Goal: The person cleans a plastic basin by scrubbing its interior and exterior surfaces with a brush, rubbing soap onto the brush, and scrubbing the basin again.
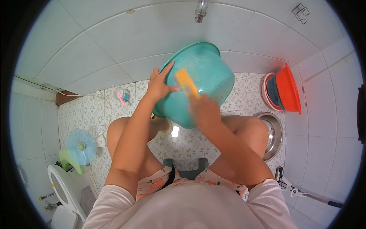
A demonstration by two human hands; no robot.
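A teal plastic basin (213, 72) is tipped on its side between my knees, its outer wall facing me. Whitish streaks, like suds, mark that surface. My left hand (158, 87) grips the basin's rim on the left, thumb lying on the outer wall. In my right hand (206, 112), smeared by motion, is a yellow scrubbing brush (187, 82) held against or just over the basin's wall; the bristles are hidden.
A metal tap (200, 13) juts from the wall ahead. At right stand a red basin (290, 89) and a steel bowl (277, 137), with a long-handled tool (312, 196) nearer me. At left are a clear cup (124, 92), a fan (81, 147), a green stool (70, 163) and a toilet (57, 183).
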